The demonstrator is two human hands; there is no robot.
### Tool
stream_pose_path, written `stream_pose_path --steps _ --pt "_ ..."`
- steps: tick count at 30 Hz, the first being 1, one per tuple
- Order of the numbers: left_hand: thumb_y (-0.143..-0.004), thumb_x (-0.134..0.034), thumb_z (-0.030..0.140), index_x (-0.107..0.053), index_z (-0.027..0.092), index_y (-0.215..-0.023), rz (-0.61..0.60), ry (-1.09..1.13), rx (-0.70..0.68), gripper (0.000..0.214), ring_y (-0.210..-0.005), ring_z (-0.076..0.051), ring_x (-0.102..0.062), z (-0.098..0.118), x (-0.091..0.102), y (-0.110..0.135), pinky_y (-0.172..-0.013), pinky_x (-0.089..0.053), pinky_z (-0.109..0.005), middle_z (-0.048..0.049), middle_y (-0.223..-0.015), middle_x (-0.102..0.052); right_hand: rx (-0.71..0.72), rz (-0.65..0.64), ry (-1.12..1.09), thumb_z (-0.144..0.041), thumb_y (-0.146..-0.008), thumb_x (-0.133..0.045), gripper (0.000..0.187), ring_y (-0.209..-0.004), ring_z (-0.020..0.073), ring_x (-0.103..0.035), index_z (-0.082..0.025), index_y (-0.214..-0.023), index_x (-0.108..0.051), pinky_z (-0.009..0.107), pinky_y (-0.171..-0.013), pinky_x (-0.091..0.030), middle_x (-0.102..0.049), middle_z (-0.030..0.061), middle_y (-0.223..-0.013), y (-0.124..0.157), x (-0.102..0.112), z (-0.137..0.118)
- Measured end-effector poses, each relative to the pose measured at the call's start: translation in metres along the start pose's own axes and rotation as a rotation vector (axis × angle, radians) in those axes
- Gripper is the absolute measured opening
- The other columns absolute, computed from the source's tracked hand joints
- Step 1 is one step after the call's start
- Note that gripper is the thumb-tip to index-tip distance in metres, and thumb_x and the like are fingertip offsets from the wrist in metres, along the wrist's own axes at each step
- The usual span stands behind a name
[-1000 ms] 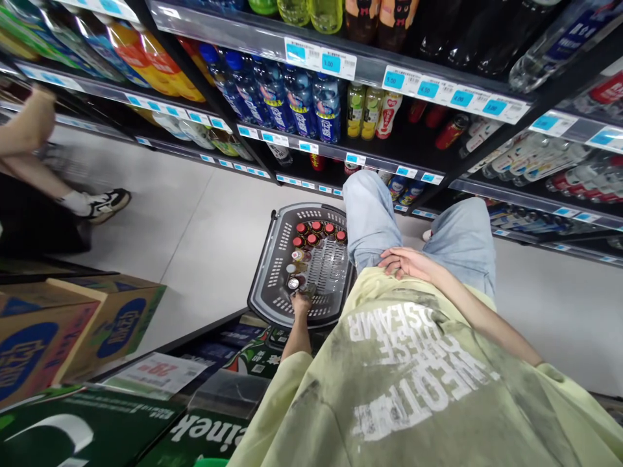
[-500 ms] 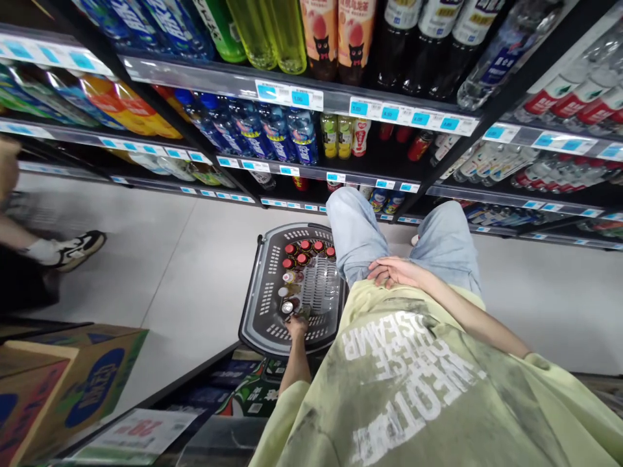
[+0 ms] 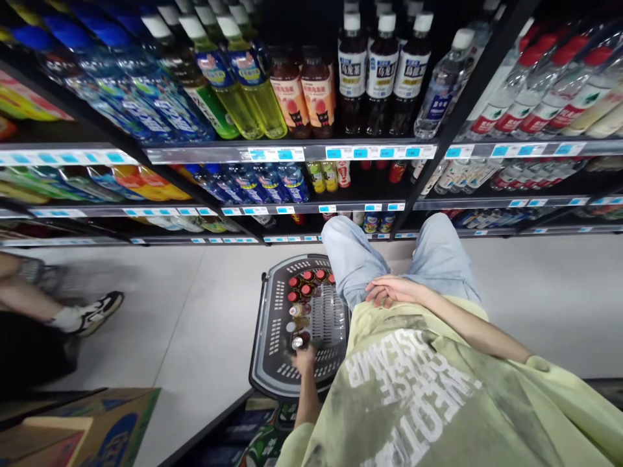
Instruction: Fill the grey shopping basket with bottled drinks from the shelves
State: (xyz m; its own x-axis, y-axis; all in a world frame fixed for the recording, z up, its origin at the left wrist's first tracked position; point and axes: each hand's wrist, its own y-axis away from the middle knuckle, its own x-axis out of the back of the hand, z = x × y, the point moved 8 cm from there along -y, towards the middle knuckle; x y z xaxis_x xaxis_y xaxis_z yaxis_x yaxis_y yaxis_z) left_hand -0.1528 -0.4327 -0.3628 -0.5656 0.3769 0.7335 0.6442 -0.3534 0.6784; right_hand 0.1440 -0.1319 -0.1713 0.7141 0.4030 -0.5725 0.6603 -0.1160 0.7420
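Observation:
My left hand (image 3: 304, 359) reaches down into a grey shopping basket (image 3: 273, 340) on the floor to the left of my knees. Its fingers are curled and blurred around a small item that I cannot make out. Just beyond them stands a silver-topped can (image 3: 297, 342). A white-capped bottle (image 3: 291, 326) and a bottle with a pale pink cap (image 3: 294, 311) stand along the same side. Several red-capped bottles (image 3: 307, 290) fill the far end. My right hand (image 3: 394, 290) lies on my lap with its fingers stretched out, holding nothing.
Shelves with drink bottles (image 3: 387, 74) and price labels (image 3: 357, 152) rise in front. Another person's leg and shoe (image 3: 97, 312) are at the left. A cardboard box (image 3: 104, 431) and drink packs (image 3: 263, 441) stand at the lower left, close to the basket.
My view has tilted upward, so more of the upper shelf shows and the basket sits lower in the picture. My left hand stays inside the basket beside the can; my right hand stays on my lap.

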Motion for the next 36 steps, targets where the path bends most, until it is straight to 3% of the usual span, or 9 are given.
stream_pose_path --steps 3,5,11,14,18,23,29,32,36 --pt "-0.088 -0.054 0.032 -0.069 0.016 -0.124 0.093 0.046 0.058 0.042 -0.128 -0.048 -0.067 0.01 0.018 0.0 -0.105 -0.054 -0.06 -0.0279 -0.125 -0.071 0.008 -0.009 0.001 -0.033 -0.106 -0.06 0.022 -0.077 0.0207 -0.078 -0.019 -0.101 -0.077 0.022 -0.052 -0.06 -0.083 0.0146 -0.104 -0.001 -0.001 0.0" --pt "-0.09 -0.052 0.03 -0.068 0.015 -0.126 0.14 0.096 0.022 0.042 -0.135 -0.044 -0.064 0.027 0.031 -0.004 -0.112 -0.051 -0.056 -0.0276 -0.131 -0.069 0.015 -0.016 0.005 -0.034 -0.106 -0.061 0.022 -0.077 0.0205 -0.078 -0.02 -0.101 -0.078 0.023 -0.053 -0.06 -0.083 0.0141 -0.104 -0.001 -0.001 -0.001" --pt "-0.098 -0.044 0.024 -0.066 0.022 -0.131 0.22 0.267 -0.21 0.04 -0.131 -0.027 -0.068 0.105 0.088 -0.02 -0.113 -0.054 -0.041 -0.0145 -0.137 -0.071 0.044 -0.03 0.024 -0.035 -0.107 -0.059 0.025 -0.076 0.0192 -0.079 -0.02 -0.102 -0.079 0.021 -0.053 -0.06 -0.084 0.0133 -0.102 -0.004 -0.001 -0.001" --pt "-0.101 -0.043 0.027 -0.066 0.019 -0.129 0.273 0.43 -0.34 0.037 -0.123 -0.025 -0.07 0.159 0.141 -0.019 -0.113 -0.054 -0.04 -0.0146 -0.133 -0.073 0.05 -0.043 0.032 -0.034 -0.108 -0.058 0.026 -0.077 0.0178 -0.079 -0.021 -0.101 -0.079 0.02 -0.053 -0.061 -0.085 0.0111 -0.102 -0.009 0.0 0.0" --pt "-0.101 -0.048 0.027 -0.069 0.018 -0.123 0.287 0.466 -0.568 0.032 -0.122 -0.026 -0.07 0.255 0.218 -0.011 -0.114 -0.054 -0.042 -0.0143 -0.127 -0.075 0.013 -0.082 -0.03 -0.032 -0.108 -0.056 0.027 -0.074 0.0167 -0.079 -0.018 -0.102 -0.078 0.02 -0.051 -0.06 -0.084 0.0099 -0.101 -0.012 0.002 0.008" --pt "-0.097 -0.055 0.024 -0.067 0.015 -0.133 0.348 0.405 -0.949 0.039 -0.133 -0.027 -0.063 0.38 0.285 -0.006 -0.117 -0.052 -0.044 -0.0162 -0.139 -0.069 -0.02 -0.155 -0.128 -0.031 -0.109 -0.055 0.029 -0.076 0.018 -0.079 -0.012 -0.106 -0.076 0.022 -0.055 -0.061 -0.083 0.0128 -0.102 -0.008 0.008 0.023" --pt "-0.093 -0.063 0.026 -0.056 0.015 -0.153 0.392 0.255 -1.125 0.061 -0.159 -0.031 -0.039 0.49 0.326 0.0 -0.136 -0.03 -0.048 -0.0184 -0.167 -0.049 0.037 -0.179 -0.136 -0.032 -0.11 -0.051 0.031 -0.075 0.0177 -0.077 -0.009 -0.107 -0.073 0.021 -0.057 -0.058 -0.082 0.0166 -0.105 -0.006 0.014 0.023" --pt "-0.089 -0.067 0.027 -0.045 0.01 -0.161 0.388 0.174 -1.068 0.077 -0.165 -0.035 -0.028 0.529 0.339 -0.009 -0.138 -0.023 -0.05 -0.0228 -0.173 -0.038 0.051 -0.22 -0.137 -0.039 -0.106 -0.059 0.034 -0.076 0.0188 -0.078 -0.009 -0.107 -0.072 0.022 -0.058 -0.058 -0.081 0.0188 -0.105 -0.008 0.015 0.02" --pt "-0.086 -0.07 0.028 -0.038 0.002 -0.163 0.384 0.051 -0.922 0.087 -0.166 -0.042 -0.023 0.563 0.34 -0.024 -0.139 -0.017 -0.057 -0.03 -0.172 -0.033 0.07 -0.278 -0.136 -0.05 -0.099 -0.069 0.041 -0.075 0.0194 -0.077 -0.009 -0.106 -0.072 0.023 -0.06 -0.059 -0.081 0.0193 -0.102 -0.011 0.016 0.017"
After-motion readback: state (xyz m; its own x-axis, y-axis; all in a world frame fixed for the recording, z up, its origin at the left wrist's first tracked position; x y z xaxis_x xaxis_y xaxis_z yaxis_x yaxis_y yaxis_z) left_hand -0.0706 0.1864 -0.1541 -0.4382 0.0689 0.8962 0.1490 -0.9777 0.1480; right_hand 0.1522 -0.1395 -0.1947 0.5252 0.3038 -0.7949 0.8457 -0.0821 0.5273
